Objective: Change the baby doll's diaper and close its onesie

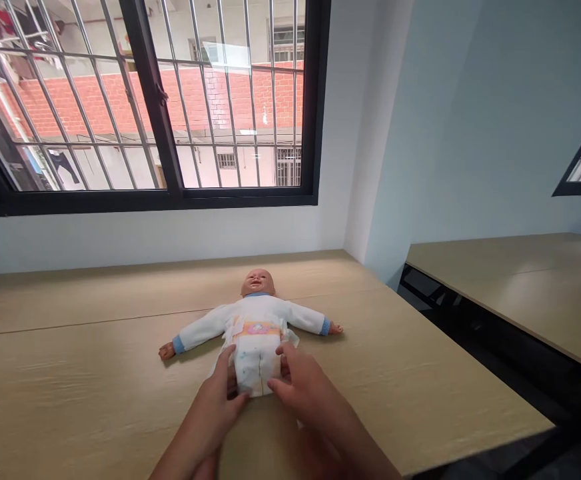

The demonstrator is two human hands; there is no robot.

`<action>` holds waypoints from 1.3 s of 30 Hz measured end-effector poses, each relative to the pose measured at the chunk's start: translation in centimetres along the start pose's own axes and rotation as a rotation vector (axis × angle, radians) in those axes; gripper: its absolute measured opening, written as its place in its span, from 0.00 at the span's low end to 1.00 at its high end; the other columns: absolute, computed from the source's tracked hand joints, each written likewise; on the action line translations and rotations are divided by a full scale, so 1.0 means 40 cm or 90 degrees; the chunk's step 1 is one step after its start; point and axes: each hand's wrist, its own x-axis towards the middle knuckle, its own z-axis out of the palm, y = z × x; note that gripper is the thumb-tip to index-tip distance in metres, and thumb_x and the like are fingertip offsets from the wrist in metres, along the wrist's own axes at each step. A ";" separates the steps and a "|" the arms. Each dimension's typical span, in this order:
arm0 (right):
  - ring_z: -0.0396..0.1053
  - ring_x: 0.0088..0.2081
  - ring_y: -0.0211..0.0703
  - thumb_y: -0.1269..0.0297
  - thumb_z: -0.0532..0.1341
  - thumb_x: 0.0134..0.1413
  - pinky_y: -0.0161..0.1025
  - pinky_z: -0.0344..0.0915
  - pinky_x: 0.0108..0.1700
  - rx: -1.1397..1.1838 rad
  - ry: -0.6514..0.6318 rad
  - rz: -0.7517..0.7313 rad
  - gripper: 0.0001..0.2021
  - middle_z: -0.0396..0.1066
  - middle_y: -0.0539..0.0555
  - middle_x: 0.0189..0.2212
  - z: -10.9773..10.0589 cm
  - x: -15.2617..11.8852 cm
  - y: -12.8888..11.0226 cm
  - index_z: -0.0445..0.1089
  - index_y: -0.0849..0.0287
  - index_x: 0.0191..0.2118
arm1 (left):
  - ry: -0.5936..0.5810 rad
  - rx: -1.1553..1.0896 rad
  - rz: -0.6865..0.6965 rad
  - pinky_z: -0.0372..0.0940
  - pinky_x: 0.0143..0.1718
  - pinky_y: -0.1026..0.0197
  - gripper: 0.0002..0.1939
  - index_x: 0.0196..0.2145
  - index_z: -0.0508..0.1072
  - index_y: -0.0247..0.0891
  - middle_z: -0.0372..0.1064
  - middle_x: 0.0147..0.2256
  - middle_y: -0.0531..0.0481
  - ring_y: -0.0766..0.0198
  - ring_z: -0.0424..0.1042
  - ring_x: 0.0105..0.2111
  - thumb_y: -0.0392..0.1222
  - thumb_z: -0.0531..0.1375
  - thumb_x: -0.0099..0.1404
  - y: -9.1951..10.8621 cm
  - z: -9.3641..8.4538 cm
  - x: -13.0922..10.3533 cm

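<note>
While the left hand (220, 388) and the right hand (301, 381) are placed at either side of a printed disposable diaper (259, 357), thumbs parted from forefingers, whether it is gripped cannot be told. A baby doll (265, 307), its lower torso covered by the diaper, is laid face-up on a wood-topped table (95, 373) beneath a black-framed window (159, 97) backed by metal bars (235, 145).

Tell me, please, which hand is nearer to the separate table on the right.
Right. The right hand is beside the diaper, on the side toward the separate table; the left hand is at the diaper's opposite side, farther away.
</note>
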 end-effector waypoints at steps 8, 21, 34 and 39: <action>0.70 0.36 0.49 0.77 0.59 0.44 0.40 0.58 0.35 -0.192 0.105 -0.045 0.18 0.73 0.55 0.34 0.041 0.050 0.059 0.63 0.56 0.43 | 0.038 0.212 0.083 0.67 0.36 0.57 0.38 0.59 0.64 0.36 0.76 0.27 0.52 0.53 0.76 0.30 0.34 0.60 0.49 -0.006 -0.037 0.053; 0.65 0.29 0.42 0.64 0.65 0.50 0.37 0.52 0.31 -0.129 0.176 -0.045 0.09 0.70 0.51 0.26 0.000 0.088 0.066 0.65 0.56 0.36 | 0.071 0.233 0.055 0.65 0.32 0.58 0.36 0.56 0.63 0.35 0.76 0.26 0.50 0.51 0.76 0.29 0.48 0.67 0.53 0.030 -0.031 0.062; 0.72 0.35 0.45 0.68 0.59 0.57 0.38 0.62 0.37 -0.092 0.259 -0.030 0.02 0.74 0.55 0.34 -0.013 0.055 0.072 0.66 0.58 0.37 | 0.030 0.317 0.038 0.63 0.30 0.59 0.22 0.47 0.67 0.38 0.78 0.31 0.49 0.56 0.74 0.28 0.54 0.60 0.60 0.031 -0.115 0.047; 0.75 0.39 0.51 0.69 0.59 0.58 0.41 0.62 0.38 -0.237 0.256 0.123 0.04 0.77 0.59 0.37 0.036 -0.014 0.040 0.71 0.58 0.38 | 0.021 0.500 0.035 0.63 0.38 0.60 0.21 0.55 0.62 0.41 0.79 0.40 0.48 0.55 0.78 0.38 0.44 0.57 0.64 0.043 -0.023 0.031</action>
